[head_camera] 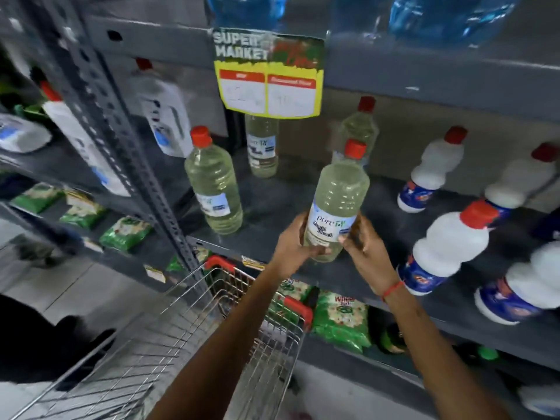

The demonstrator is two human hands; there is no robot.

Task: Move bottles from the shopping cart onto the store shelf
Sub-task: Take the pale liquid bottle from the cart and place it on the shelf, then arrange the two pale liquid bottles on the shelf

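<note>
A clear bottle (pixel 336 201) of pale yellow liquid with a red cap and a white-blue label is held upright at the front edge of the dark shelf (pixel 281 207). My left hand (pixel 292 242) grips its lower left side and my right hand (pixel 362 242) its lower right side. Three matching bottles stand on the shelf: one at the left front (pixel 213 183), one under the price sign (pixel 262 147), one behind the held bottle (pixel 359 125). The wire shopping cart (pixel 188 344) with red corner guards stands below, against the shelving.
White bottles with red caps and blue labels (pixel 448 244) fill the shelf's right side. A yellow price sign (pixel 268 77) hangs from the upper shelf edge. Green packets (pixel 342 319) lie on the lower shelf. A perforated grey upright (pixel 121 140) stands left of the bottles.
</note>
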